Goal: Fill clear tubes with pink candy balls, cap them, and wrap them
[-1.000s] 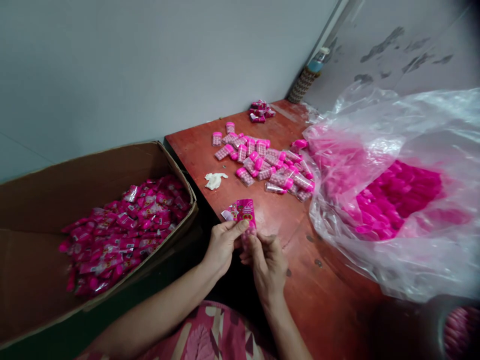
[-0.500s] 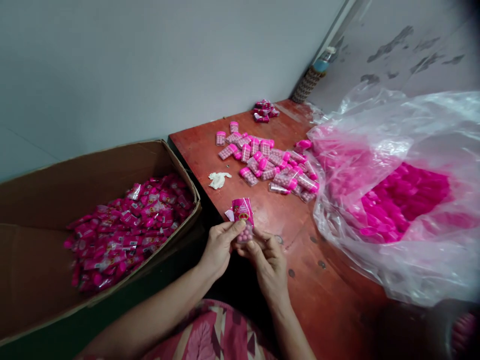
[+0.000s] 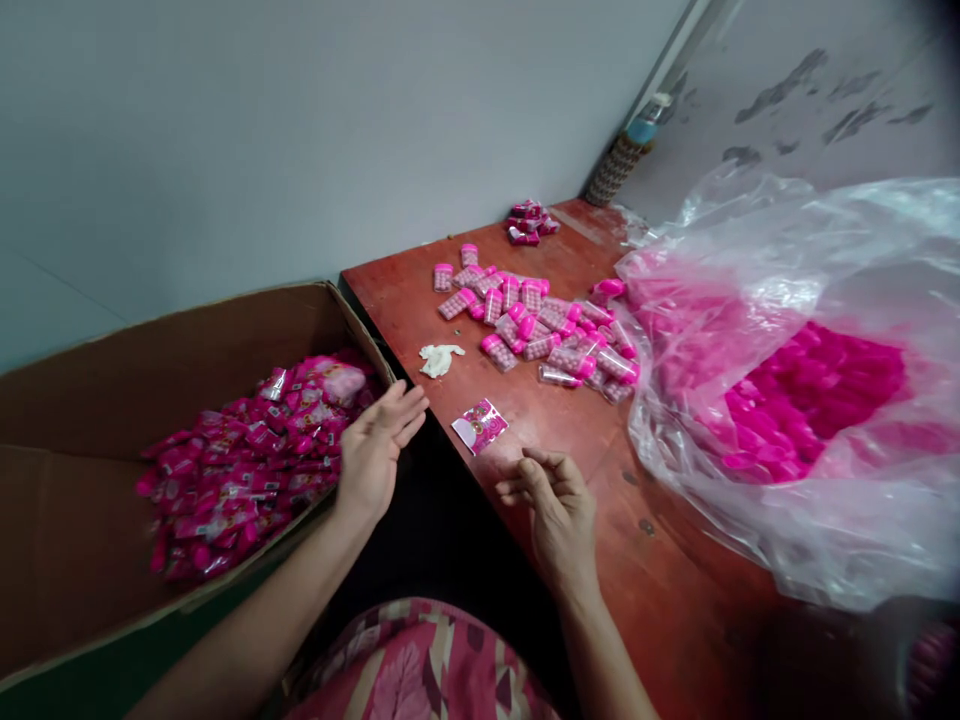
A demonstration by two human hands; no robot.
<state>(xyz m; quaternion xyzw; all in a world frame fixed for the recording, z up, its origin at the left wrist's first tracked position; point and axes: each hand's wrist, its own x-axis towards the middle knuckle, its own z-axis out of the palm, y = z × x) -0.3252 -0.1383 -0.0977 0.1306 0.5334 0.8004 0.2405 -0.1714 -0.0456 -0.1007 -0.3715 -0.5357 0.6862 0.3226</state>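
My left hand (image 3: 379,445) is held over the near side of the cardboard box (image 3: 375,345), its fingers stretched out and holding nothing. Inside the box, just beyond those fingers, a blurred pink container (image 3: 343,384) is at the top of a heap of pink wrapped containers (image 3: 247,470). My right hand (image 3: 555,500) is over the red table (image 3: 637,580), fingers loosely curled toward the thumb, with nothing visible between them. Near its fingertips lies a small flat pink printed label (image 3: 480,427). Beyond it are several clear bead-filled containers with pink caps (image 3: 540,318).
A large clear plastic bag (image 3: 697,520) of pink caps (image 3: 817,400) takes up the table's right side. A crumpled white scrap (image 3: 440,359) lies near the left edge. Farther back are a dark pink bundle (image 3: 531,222) and a wrapped bottle (image 3: 626,155) against the wall.
The labelled container has left both hands. My left hand has moved left to the box and opened, and a blurred pink container shows on the heap. My right hand has shifted slightly right.
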